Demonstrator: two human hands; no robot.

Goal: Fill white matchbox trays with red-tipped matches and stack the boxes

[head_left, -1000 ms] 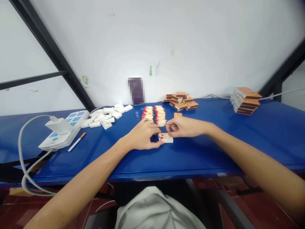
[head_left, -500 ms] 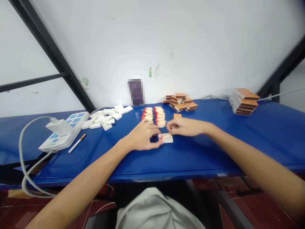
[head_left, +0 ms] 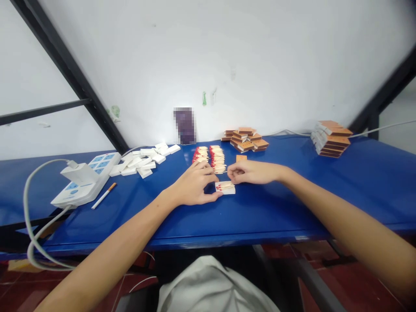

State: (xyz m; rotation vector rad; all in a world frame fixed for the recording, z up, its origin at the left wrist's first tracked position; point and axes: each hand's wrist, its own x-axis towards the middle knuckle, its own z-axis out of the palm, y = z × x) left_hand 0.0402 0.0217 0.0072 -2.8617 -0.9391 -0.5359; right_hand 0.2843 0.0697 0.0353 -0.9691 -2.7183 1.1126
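Surface [head_left: 292, 199]: blue, carries all below.
Left hand [head_left: 195, 186]: grip clamped on the tray's left end, thumb at its near edge.
Right hand [head_left: 251, 172]: grip pinched together just above the tray's far side; contents too small to tell.
Match pile [head_left: 212, 157]: just behind both hands.
Tray [head_left: 225, 187]: white, red-tipped matches inside, flat on the surface between the hands.

The bench [head_left: 276, 208] is blue. The match tray [head_left: 225, 187] is white, its matches red-tipped. At 12 o'clock from it, the rows of matches [head_left: 212, 157] are pale with red heads. The sleeves [head_left: 246, 138] are orange-brown, the loose trays [head_left: 143, 159] white, and the power strip [head_left: 86, 177] white with blue sockets.
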